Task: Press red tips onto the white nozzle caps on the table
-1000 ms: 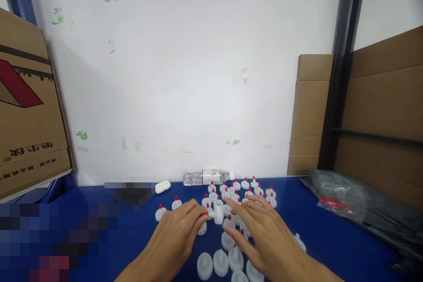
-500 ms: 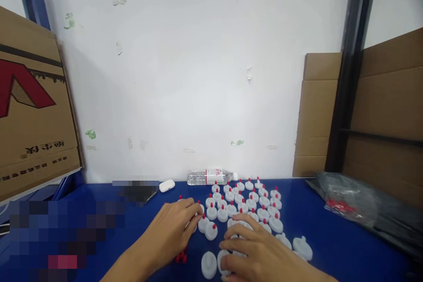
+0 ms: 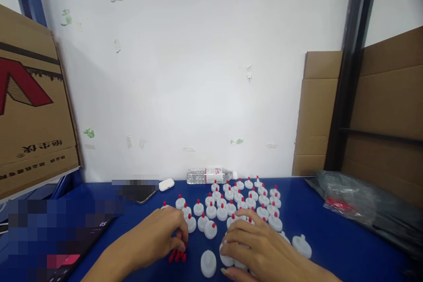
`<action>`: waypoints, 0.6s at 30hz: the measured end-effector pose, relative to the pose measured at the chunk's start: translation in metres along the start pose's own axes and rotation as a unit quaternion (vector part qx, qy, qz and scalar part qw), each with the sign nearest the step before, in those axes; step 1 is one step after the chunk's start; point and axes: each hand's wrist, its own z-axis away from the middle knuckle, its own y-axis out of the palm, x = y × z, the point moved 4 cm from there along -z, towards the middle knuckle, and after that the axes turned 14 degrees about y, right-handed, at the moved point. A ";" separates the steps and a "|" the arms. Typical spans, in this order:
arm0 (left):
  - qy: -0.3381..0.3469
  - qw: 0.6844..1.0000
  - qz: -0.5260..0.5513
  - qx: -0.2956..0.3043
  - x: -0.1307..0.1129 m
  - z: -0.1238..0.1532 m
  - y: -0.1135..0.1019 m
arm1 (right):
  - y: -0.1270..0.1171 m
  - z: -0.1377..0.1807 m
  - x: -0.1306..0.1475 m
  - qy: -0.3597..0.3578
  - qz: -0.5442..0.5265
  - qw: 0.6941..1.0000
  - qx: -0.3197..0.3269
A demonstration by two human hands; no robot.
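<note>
My left hand point(image 3: 167, 231) is bent down over a small pile of red tip caps point(image 3: 177, 255), its thumb and fingers pinched together at the caps. Red shows by the fingertips, though the exact grip is partly hidden. My right hand point(image 3: 253, 246) curls over white lids without red tips, its fingers closed round a white lid point(image 3: 225, 255); more lids are partly hidden under the palm. A bare white lid point(image 3: 208, 264) lies between the hands. Beyond them stand several white lids with red tips point(image 3: 221, 212). Another bare lid point(image 3: 302, 246) lies right of my right hand.
At the wall lies a clear water bottle point(image 3: 211, 176), with a white case point(image 3: 166, 184) and a dark phone point(image 3: 140, 191) to its left. A lit screen point(image 3: 89, 233) is at left. Plastic bags point(image 3: 346, 202) lie at right. Cardboard boxes point(image 3: 36, 97) flank the blue table point(image 3: 132, 218).
My left hand has moved from the red-tipped lids down and toward me to the red cap pile, uncovering several capped lids. My right hand has shifted slightly, its fingers curling over the white lids.
</note>
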 end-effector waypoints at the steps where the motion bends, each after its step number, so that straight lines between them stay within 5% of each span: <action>1: 0.009 1.000 -0.004 0.000 -0.001 -0.002 0.001 | -0.002 0.000 0.001 0.004 -0.007 1.000 -0.016; 7: 0.012 1.000 -0.005 0.007 -0.010 -0.008 0.007 | -0.006 0.002 0.005 0.006 -0.009 0.999 -0.047; 18: 0.085 0.992 0.029 -0.089 -0.016 -0.012 0.022 | -0.005 0.002 0.002 0.023 -0.009 0.996 -0.080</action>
